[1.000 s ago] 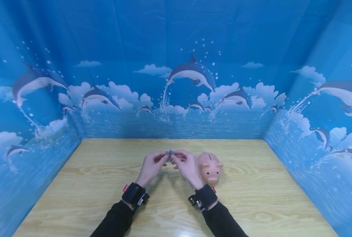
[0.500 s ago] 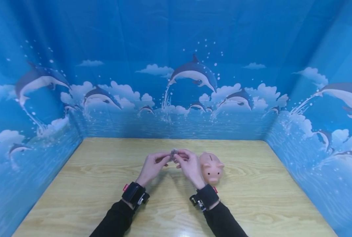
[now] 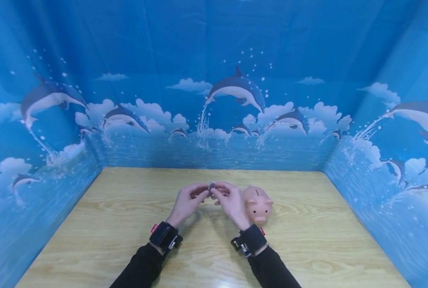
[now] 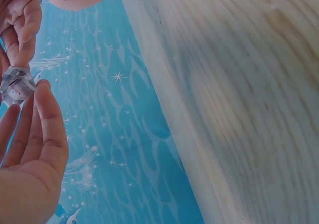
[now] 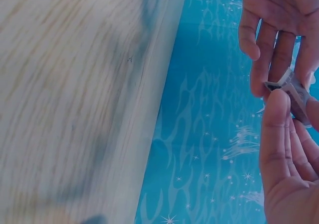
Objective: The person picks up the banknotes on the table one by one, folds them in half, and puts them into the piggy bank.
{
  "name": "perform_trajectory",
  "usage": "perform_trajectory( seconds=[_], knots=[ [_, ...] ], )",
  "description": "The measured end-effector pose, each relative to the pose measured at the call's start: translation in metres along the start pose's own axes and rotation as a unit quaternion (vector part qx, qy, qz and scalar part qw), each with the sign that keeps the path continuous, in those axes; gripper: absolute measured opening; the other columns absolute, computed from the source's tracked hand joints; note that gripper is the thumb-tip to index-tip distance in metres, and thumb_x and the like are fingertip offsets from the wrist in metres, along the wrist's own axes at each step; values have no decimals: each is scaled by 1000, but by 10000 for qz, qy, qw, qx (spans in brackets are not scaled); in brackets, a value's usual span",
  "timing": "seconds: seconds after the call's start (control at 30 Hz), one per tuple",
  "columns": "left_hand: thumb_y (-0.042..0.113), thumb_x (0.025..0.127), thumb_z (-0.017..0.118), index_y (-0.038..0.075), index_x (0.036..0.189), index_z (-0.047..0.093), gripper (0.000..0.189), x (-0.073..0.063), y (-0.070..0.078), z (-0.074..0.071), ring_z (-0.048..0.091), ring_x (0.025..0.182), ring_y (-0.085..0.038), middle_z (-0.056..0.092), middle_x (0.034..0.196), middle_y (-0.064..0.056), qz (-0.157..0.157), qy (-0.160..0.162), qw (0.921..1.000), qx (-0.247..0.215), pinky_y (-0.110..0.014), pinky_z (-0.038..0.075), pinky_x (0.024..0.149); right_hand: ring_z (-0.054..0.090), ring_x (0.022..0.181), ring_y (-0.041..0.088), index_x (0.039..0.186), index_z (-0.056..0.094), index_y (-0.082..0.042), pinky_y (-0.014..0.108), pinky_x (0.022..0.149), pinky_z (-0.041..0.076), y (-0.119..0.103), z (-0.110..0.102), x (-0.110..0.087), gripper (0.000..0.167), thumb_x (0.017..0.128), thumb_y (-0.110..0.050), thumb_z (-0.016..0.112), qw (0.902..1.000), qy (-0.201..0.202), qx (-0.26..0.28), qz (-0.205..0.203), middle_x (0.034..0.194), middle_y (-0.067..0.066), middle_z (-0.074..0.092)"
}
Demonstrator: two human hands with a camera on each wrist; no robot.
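Note:
A small folded piece of grey-and-white printed paper (image 3: 212, 189) is held up between both hands above the table. My left hand (image 3: 187, 203) pinches its left side between thumb and fingers. From the other side my right hand (image 3: 232, 202) pinches it in the same way. In the left wrist view the paper (image 4: 19, 87) looks shiny, with a pinkish print. The right wrist view shows its folds and a patterned face (image 5: 294, 97) between the fingertips. Just right of my right hand stands a pink piggy bank (image 3: 259, 204), its slot on top and snout toward me.
The wooden table (image 3: 307, 248) has a light grain. Blue dolphin-printed cloth (image 3: 207, 152) closes off the back and both sides. A black camera band (image 3: 165, 235) sits on each wrist, below black sleeves.
The paper has turned and now looks narrower from above. The fingertips of both hands have come closer together around it. The piggy bank stays put, while the head view shifts slightly.

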State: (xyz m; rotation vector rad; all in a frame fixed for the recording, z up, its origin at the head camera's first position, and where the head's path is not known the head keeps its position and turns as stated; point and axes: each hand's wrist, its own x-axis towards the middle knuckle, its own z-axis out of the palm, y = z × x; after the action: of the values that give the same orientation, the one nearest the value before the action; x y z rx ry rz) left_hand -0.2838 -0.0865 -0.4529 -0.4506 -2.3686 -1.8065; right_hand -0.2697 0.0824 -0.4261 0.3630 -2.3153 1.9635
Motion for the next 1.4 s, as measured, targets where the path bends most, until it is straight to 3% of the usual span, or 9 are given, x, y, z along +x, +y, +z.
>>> perform_trajectory(
  seconds=[0.17, 0.47, 0.77, 0.97, 1.4],
  knots=[
    [24, 91, 69, 17, 120, 69, 29, 0, 1, 0, 70, 94, -15, 74, 109, -2, 106, -7, 9999, 97, -25, 59, 74, 70, 86, 29, 119, 65, 4, 32, 67, 62, 17, 2, 7, 29, 93, -10, 66, 9999, 55, 151, -45, 105, 23, 70],
    [25, 92, 69, 16, 123, 67, 33, -3, 1, 2, 68, 97, -14, 73, 109, -1, 140, 96, 9989, 442, -25, 58, 77, 71, 84, 21, 116, 65, 2, 30, 68, 62, 19, 3, 8, 28, 93, -14, 67, 9999, -3, 153, -34, 104, 20, 72],
    [25, 89, 73, 19, 119, 69, 31, -3, -1, 5, 68, 94, -13, 74, 106, 2, 297, 283, 9973, 612, -25, 58, 74, 71, 89, 31, 119, 65, 1, 33, 71, 62, 17, 3, 8, 34, 91, -18, 70, 9996, -75, 262, 88, 105, 22, 71],
    [23, 86, 76, 19, 116, 70, 31, -3, 1, 6, 67, 92, -13, 73, 104, 2, 210, 318, 9981, 486, -25, 57, 74, 71, 86, 34, 121, 65, -1, 30, 67, 62, 17, 3, 7, 33, 92, -14, 68, 10000, -53, 43, 0, 101, 20, 72],
    [24, 84, 77, 21, 114, 69, 31, -5, 2, 3, 67, 89, -11, 73, 100, 4, 233, 217, 9976, 610, -30, 57, 74, 71, 81, 31, 117, 67, -2, 29, 65, 62, 16, 0, 6, 28, 93, -17, 68, 9994, -191, -271, -61, 95, 17, 72]
  ],
)
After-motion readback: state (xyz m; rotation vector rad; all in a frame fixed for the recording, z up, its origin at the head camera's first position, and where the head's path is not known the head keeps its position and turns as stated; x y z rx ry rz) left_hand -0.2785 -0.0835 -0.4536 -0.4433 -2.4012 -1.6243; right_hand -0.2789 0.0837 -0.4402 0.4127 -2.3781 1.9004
